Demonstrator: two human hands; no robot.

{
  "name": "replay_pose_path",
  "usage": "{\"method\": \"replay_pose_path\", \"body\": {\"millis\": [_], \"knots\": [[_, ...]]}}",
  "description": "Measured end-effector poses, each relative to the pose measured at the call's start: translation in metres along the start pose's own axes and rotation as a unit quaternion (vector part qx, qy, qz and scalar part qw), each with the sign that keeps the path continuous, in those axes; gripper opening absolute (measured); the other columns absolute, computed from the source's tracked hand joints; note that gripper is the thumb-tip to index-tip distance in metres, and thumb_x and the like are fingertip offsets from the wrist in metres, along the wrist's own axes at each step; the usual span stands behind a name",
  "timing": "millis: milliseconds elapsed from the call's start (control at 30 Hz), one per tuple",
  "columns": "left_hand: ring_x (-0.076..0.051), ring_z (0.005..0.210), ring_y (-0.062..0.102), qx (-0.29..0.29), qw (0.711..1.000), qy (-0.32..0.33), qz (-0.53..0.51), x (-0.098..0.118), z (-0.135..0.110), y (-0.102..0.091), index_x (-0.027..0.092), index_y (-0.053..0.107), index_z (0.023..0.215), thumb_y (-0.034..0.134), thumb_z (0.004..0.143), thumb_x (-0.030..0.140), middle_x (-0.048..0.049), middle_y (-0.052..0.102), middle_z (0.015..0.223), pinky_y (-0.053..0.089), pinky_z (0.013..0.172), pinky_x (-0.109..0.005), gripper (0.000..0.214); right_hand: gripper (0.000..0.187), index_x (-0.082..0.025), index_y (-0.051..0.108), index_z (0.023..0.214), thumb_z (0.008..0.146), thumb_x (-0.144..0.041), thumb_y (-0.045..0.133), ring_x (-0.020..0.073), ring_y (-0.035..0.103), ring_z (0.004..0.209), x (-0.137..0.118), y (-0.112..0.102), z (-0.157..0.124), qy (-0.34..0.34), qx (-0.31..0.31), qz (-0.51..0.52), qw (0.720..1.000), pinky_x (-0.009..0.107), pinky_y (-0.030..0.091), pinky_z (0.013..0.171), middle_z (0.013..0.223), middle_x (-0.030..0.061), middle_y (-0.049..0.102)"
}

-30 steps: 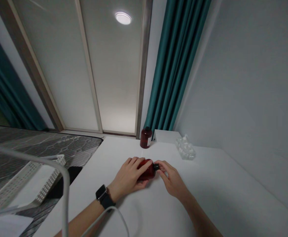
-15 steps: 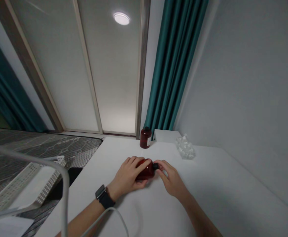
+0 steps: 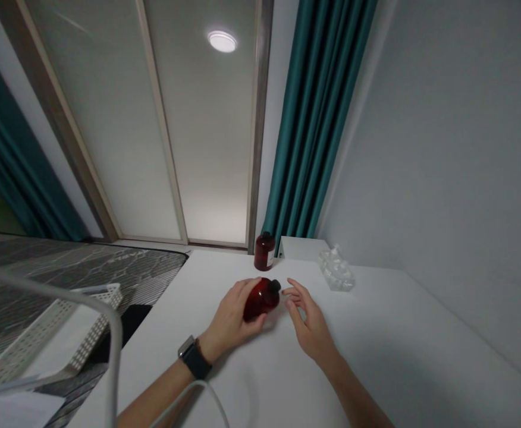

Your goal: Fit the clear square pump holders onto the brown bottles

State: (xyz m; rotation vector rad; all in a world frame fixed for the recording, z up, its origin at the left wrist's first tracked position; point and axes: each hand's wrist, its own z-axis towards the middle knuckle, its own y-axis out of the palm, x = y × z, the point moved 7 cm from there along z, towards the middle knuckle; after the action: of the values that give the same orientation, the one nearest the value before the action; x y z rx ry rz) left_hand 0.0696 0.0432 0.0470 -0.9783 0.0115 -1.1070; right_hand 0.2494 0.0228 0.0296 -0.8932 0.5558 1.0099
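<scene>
A dark red-brown bottle (image 3: 259, 301) with a black cap (image 3: 275, 286) is tilted over the white table, its cap pointing up and to the right. My left hand (image 3: 234, 315), a dark watch on its wrist, wraps round the bottle's body from the left. Just right of the cap is my right hand (image 3: 305, 315), fingers apart and holding nothing; a small gap separates it from the bottle. Behind them a second bottle (image 3: 263, 252) of the same colour stands upright, a white label on its side.
A crumpled clear plastic bag (image 3: 336, 271) lies at the table's back right, near a white box (image 3: 303, 247). To the left is a white perforated basket (image 3: 84, 345). A pale cable (image 3: 116, 356) crosses the lower left. The wall borders the table (image 3: 403, 356) on the right.
My right hand has let go of the cap and moved slightly right, its fingers opening. The bottle in my left hand has turned from lying sideways to tilted, cap end raised.
</scene>
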Motion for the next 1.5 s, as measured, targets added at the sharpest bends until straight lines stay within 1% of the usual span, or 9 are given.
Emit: {"method": "replay_pose_path", "body": {"millis": [100,267,400,600,933,1067,1267,1367,1500], "knots": [[-0.029,0.122,0.055,0.030,0.997,-0.044,-0.056,-0.015,-0.001,-0.005,0.021,0.034,0.140,0.062,0.081,0.022,-0.0143,0.052,0.136,0.048,0.104,-0.050,0.066,0.037,-0.022,0.051,0.135,0.099,-0.026,0.044,0.0190,0.066,0.097,-0.002,-0.002,0.000,-0.014,0.006,-0.014,1.000,0.035,0.053,0.088,0.116,0.0100,0.067],[-0.026,0.115,0.062,0.069,0.985,-0.125,-0.096,-0.040,-0.007,-0.005,0.019,0.031,0.135,0.064,0.083,0.027,-0.0144,0.053,0.133,0.052,0.101,-0.048,0.063,0.037,-0.023,0.053,0.133,0.097,-0.020,0.044,0.0175,0.064,0.090,-0.006,0.002,-0.001,-0.038,-0.021,-0.027,0.999,0.034,0.053,0.086,0.113,0.0086,0.065],[-0.026,0.118,0.061,0.073,0.982,-0.145,-0.097,-0.047,-0.005,-0.006,0.020,0.032,0.136,0.065,0.083,0.025,-0.0134,0.055,0.133,0.049,0.105,-0.049,0.063,0.036,-0.022,0.055,0.129,0.096,-0.017,0.043,0.0179,0.063,0.091,-0.007,0.008,-0.001,-0.049,-0.047,-0.037,0.997,0.034,0.053,0.086,0.108,0.0078,0.064],[-0.029,0.131,0.052,0.039,0.989,-0.125,-0.063,-0.042,-0.001,-0.017,0.019,0.033,0.142,0.061,0.086,0.021,-0.0146,0.050,0.142,0.044,0.110,-0.052,0.062,0.035,-0.022,0.056,0.128,0.096,-0.016,0.042,0.0183,0.063,0.090,0.000,0.013,-0.002,-0.044,-0.055,-0.049,0.996,0.034,0.054,0.085,0.105,0.0076,0.064],[-0.031,0.118,0.060,0.017,0.996,-0.066,0.063,-0.036,0.004,-0.026,0.018,0.038,0.139,0.064,0.084,0.026,-0.0147,0.059,0.131,0.051,0.100,-0.051,0.061,0.036,-0.023,0.056,0.127,0.096,-0.015,0.040,0.0197,0.062,0.093,0.006,0.023,-0.007,-0.029,-0.087,-0.051,0.995,0.035,0.053,0.087,0.104,0.0072,0.064],[-0.029,0.122,0.057,0.015,0.998,-0.044,0.034,-0.035,0.000,-0.031,0.021,0.038,0.141,0.061,0.086,0.020,-0.0132,0.057,0.134,0.049,0.104,-0.050,0.059,0.036,-0.024,0.055,0.128,0.096,-0.016,0.040,0.0200,0.062,0.094,0.010,0.026,-0.009,-0.020,-0.097,-0.049,0.994,0.036,0.053,0.087,0.103,0.0072,0.063],[-0.025,0.133,0.048,0.011,0.997,-0.060,-0.048,-0.041,-0.011,-0.029,0.023,0.029,0.149,0.052,0.090,0.013,-0.0129,0.045,0.145,0.044,0.112,-0.047,0.065,0.033,-0.023,0.057,0.125,0.098,-0.018,0.040,0.0202,0.063,0.095,0.014,0.027,-0.010,-0.013,-0.092,-0.051,0.994,0.036,0.053,0.088,0.102,0.0074,0.064],[-0.027,0.137,0.044,0.024,0.998,-0.051,-0.030,-0.041,-0.015,-0.030,0.024,0.029,0.150,0.052,0.090,0.014,-0.0142,0.040,0.148,0.041,0.114,-0.049,0.065,0.033,-0.023,0.057,0.126,0.098,-0.019,0.040,0.0200,0.063,0.096,0.017,0.028,-0.009,-0.007,-0.089,-0.052,0.995,0.035,0.052,0.089,0.101,0.0073,0.064],[-0.029,0.133,0.046,0.050,0.998,-0.003,0.027,-0.034,-0.017,-0.034,0.025,0.039,0.145,0.057,0.087,0.015,-0.0143,0.042,0.144,0.044,0.110,-0.049,0.061,0.033,-0.023,0.057,0.125,0.097,-0.019,0.041,0.0196,0.064,0.094,0.022,0.028,-0.008,-0.003,-0.080,-0.052,0.995,0.035,0.052,0.088,0.100,0.0068,0.065]]}}
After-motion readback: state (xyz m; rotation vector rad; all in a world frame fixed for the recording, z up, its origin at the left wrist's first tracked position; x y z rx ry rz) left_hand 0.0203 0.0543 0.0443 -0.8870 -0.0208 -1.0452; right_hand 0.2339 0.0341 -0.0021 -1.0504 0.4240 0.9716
